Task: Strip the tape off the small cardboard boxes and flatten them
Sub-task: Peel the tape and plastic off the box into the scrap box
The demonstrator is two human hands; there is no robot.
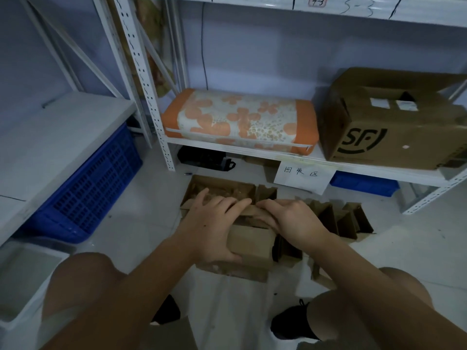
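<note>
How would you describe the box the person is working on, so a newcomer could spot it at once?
Start at the white shelf holding the orange floral cushion; on the floor before it lie brown cardboard pieces. The small cardboard box is the nearest one. Unlike the others, it has the left hand and right hand on it.

Matt cardboard box — plastic crate
</note>
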